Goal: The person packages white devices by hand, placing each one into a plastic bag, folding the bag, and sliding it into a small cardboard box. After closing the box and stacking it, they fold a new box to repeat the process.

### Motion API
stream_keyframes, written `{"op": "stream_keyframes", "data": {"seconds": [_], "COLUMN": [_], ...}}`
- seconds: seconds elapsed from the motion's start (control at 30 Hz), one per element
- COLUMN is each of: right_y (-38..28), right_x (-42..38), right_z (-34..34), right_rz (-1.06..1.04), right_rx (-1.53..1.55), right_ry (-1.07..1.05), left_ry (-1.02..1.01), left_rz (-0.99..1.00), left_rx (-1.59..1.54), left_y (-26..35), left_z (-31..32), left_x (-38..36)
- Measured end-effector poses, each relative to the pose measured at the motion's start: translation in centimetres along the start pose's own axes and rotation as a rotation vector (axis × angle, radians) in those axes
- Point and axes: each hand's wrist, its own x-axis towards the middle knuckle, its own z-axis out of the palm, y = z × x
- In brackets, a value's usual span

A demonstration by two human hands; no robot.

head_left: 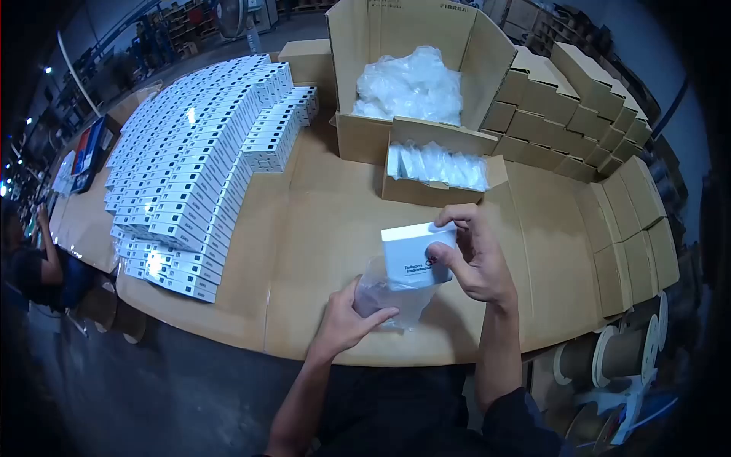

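Note:
My right hand [481,263] grips a small white box [407,245] printed "Telkom Indonesia", thumb on its front face and fingers over the top edge. The lower end of the box is at the mouth of a clear plastic bag [415,306]; how deep it sits inside is hard to make out. Around the bag's left side closes my left hand [340,321], its thumb across the front. Just beyond, an open cardboard carton [415,192] holds a row of white boxes wrapped in clear plastic [442,164].
At left stands a large stepped stack of white boxes [190,160]. A tall open carton [464,53] at the back holds clear plastic bags [411,87]. Brown cartons [563,114] are piled along the right. Another person [46,259] is at far left.

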Motion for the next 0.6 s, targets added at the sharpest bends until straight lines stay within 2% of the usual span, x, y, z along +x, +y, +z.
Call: {"op": "stream_keyframes", "data": {"seconds": [0.07,0.17,0.27,0.37,0.5,0.53,0.6], "right_y": [-0.3,-0.4,0.3,1.5,1.2,2.0,2.3], "right_x": [0.5,1.4,1.0,0.5,0.1,-0.1,-1.2], "right_z": [0.4,0.8,1.3,1.3,1.3,0.8,1.4], "right_rz": [-0.023,-0.116,-0.004,0.076,0.145,0.063,0.181], "right_rx": [-0.009,-0.222,-0.139,-0.071,-0.130,-0.187,0.050], "right_ry": [-0.025,-0.120,-0.041,-0.036,-0.121,-0.203,-0.086], "left_ry": [0.013,0.033,-0.035,-0.014,0.006,0.035,0.088], "left_rz": [0.004,0.007,-0.036,-0.004,-0.074,-0.085,-0.141], "left_rx": [0.041,-0.085,-0.169,-0.346,-0.586,-0.667,-0.822], "left_y": [-0.4,0.8,1.2,0.3,-1.0,-1.6,-1.2], "left_z": [0.3,0.2,-0.4,0.5,1.4,1.8,2.4], "left_x": [-0.1,0.0,0.0,-0.1,-0.3,-0.2,-0.4]}}
